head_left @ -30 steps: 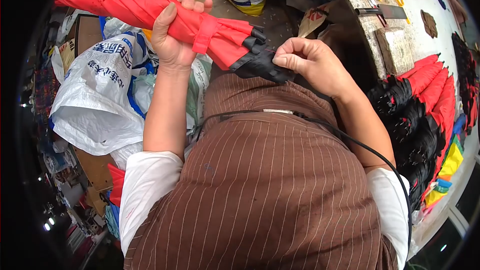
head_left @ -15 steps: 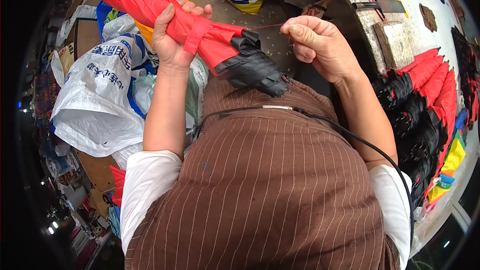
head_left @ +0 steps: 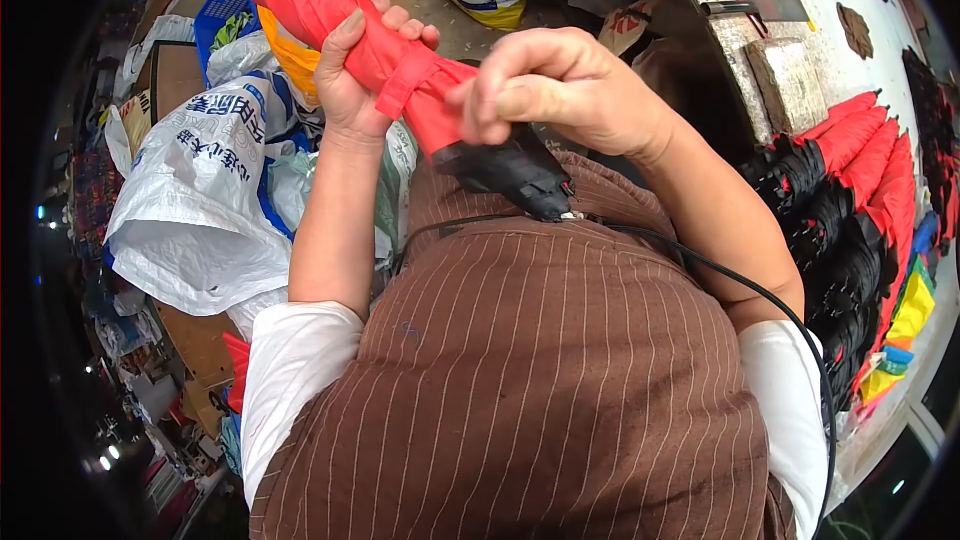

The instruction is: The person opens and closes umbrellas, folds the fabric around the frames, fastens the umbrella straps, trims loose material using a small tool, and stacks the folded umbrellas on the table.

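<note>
The left hand [head_left: 352, 80] is gripping a furled red umbrella [head_left: 425, 100], slanting it down to the striped apron [head_left: 540, 340]. Near the strap [head_left: 407, 80], the right hand's [head_left: 565, 90] fingers are curling; I can't tell whether they're pinching anything.

Clothing of the wearer. Brown apron [head_left: 520, 370], pale thin stripes running lengthwise, filling the lower centre of the frame; small blue squiggle [head_left: 410, 332] left of centre. White short sleeves [head_left: 300, 360] at lower left and lower right. Black cable [head_left: 720, 262] across the waist, curving to lower right. Left hand [head_left: 355, 75] and right hand [head_left: 575, 90] bare.
</note>
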Demonstrator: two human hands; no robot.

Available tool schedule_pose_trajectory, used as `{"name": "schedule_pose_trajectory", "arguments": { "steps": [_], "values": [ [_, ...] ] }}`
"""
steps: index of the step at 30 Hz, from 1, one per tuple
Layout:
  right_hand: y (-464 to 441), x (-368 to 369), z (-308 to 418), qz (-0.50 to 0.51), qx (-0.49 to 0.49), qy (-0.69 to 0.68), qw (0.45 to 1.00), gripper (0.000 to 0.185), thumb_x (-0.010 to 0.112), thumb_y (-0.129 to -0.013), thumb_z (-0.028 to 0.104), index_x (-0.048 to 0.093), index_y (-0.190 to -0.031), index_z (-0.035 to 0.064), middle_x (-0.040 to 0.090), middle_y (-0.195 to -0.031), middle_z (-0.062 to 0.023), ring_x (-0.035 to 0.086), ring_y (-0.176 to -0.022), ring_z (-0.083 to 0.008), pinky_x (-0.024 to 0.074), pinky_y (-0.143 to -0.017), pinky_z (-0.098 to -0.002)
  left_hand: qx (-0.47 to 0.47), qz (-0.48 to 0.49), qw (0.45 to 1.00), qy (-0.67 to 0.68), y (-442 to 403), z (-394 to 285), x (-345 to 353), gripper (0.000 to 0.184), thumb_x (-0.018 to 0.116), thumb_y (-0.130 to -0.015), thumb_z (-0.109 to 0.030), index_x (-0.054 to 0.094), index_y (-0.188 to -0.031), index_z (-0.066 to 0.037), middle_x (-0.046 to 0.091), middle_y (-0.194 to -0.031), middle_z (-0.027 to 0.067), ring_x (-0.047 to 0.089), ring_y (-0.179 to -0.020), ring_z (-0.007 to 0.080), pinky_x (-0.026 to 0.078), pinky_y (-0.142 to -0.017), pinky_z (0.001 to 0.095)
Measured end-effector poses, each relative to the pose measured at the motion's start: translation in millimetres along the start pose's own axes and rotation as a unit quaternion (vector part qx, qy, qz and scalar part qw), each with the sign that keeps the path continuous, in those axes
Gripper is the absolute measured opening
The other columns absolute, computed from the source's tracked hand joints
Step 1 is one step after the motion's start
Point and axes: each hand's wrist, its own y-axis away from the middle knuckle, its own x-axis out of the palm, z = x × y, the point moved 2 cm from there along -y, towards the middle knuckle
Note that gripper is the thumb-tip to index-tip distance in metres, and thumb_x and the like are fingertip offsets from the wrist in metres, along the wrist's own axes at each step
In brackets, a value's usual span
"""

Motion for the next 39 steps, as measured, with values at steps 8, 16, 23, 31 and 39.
{"name": "schedule_pose_trajectory", "arguments": {
  "steps": [8, 16, 23, 31, 39],
  "values": [
    [5.9, -15.5, -9.2, -0.110, 0.103, 0.125, 0.981, 0.017, 0.062, -0.088, 0.020, 0.060, -0.084, 0.0038, 0.058, -0.075, 0.0020, 0.050, -0.067, -0.0055, 0.0419, -0.063, -0.0210, 0.029, -0.036, 0.996, -0.076, 2.7, -9.0, -2.8, 0.024, 0.061, -0.081, -0.016, 0.049, -0.097, -0.003, 0.053, -0.086, 0.0069, 0.053, -0.085, 0.0222, 0.040, -0.092, 0.0418],
    [75.7, -65.3, -24.0, -0.356, 0.200, 0.175, 0.896, 0.017, 0.060, -0.089, 0.021, 0.059, -0.084, 0.0050, 0.049, -0.066, 0.0058, 0.039, -0.052, -0.0019, 0.0317, -0.048, -0.0176, 0.115, -0.077, 0.985, -0.099, -1.8, -95.9, -33.8, 0.026, 0.062, -0.078, -0.021, 0.051, -0.089, 0.001, 0.056, -0.087, 0.0129, 0.053, -0.090, 0.0285, 0.039, -0.094, 0.0440],
    [90.4, -136.2, -57.4, -0.238, 0.150, 0.622, 0.731, 0.016, 0.060, -0.083, 0.016, 0.063, -0.096, 0.0061, 0.065, -0.077, -0.0082, 0.063, -0.069, -0.0251, 0.0489, -0.064, -0.0339, 0.115, -0.047, 0.992, -0.024, 0.3, -107.6, -41.1, 0.031, 0.062, -0.078, -0.025, 0.050, -0.090, 0.001, 0.056, -0.089, 0.0136, 0.052, -0.095, 0.0306, 0.038, -0.095, 0.0448],
    [86.9, -121.9, -68.4, -0.172, 0.294, 0.600, 0.724, 0.028, 0.064, -0.082, 0.021, 0.062, -0.106, 0.0075, 0.063, -0.091, -0.0162, 0.061, -0.088, -0.0305, 0.0475, -0.076, -0.0406, 0.064, -0.043, 0.997, 0.029, 0.9, -69.6, -53.3, 0.036, 0.058, -0.080, -0.031, 0.050, -0.095, 0.001, 0.057, -0.092, 0.0142, 0.054, -0.095, 0.0306, 0.041, -0.093, 0.0434],
    [79.3, -107.5, -56.5, -0.108, 0.242, 0.715, 0.647, 0.041, 0.067, -0.080, 0.028, 0.058, -0.117, 0.0120, 0.057, -0.116, -0.0138, 0.049, -0.112, -0.0345, 0.0426, -0.091, -0.0409, -0.005, -0.079, 0.997, 0.015, -12.1, -24.5, -57.7, 0.039, 0.056, -0.082, -0.034, 0.052, -0.098, 0.001, 0.058, -0.094, 0.0145, 0.056, -0.094, 0.0294, 0.044, -0.091, 0.0408]
  ]
}}
